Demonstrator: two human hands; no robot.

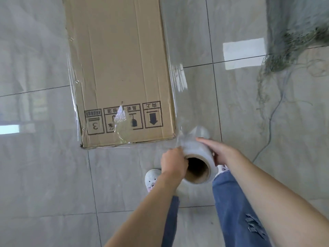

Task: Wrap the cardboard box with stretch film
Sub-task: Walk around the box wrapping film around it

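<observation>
Long cardboard box flat on tiled floor, glossy film clinging along edges. Both hands, left hand and right hand, grip the stretch film roll.

- Both forearms are bare, with no sleeves in view; left hand, right hand.
- Blue denim jeans, with a frayed rip on the right leg.
- White slippers with small pink and dark markings; the right one mostly hidden.
</observation>
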